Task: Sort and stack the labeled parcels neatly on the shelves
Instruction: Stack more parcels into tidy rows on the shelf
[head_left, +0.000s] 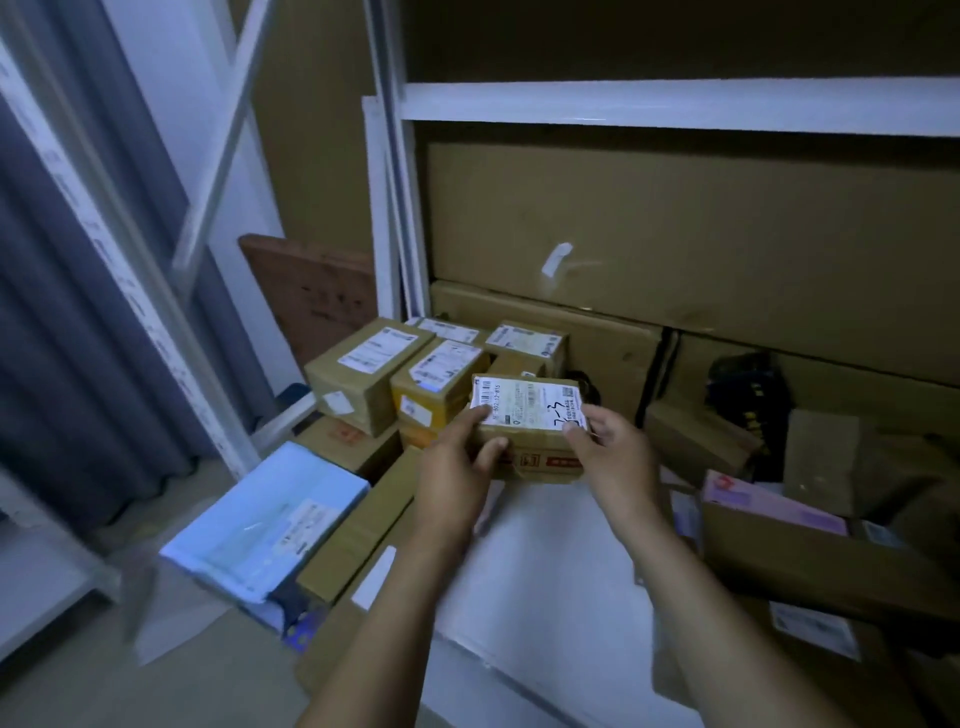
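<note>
Parcel in hand: a small brown box, white label up, held just in front of the boxes at the foot of the shelving. My left hand wraps its near left corner, one fingertip on the label. My right hand pinches the near right corner. So the grip is clamped on the parcel from both sides. I cannot tell whether its underside rests on anything or hangs clear of the white sheet below.

Done, as I read it: a cluster of labelled boxes stands tight together to the left and behind, labels up, with a yellow box touching its neighbours. That looks like sorted work. The parcel sits just beside it and is likely the next to join.

Left, as I judge it: plenty. A blue mailer lies flat on the pile at lower left, apart from the cluster. At right an open carton holds a pink packet and other loose items, with more cartons jumbled behind. The white shelf beam above shows only big flat cardboard behind it, and I see no small parcels up there. I would put the task at an early-to-middle stage.
</note>
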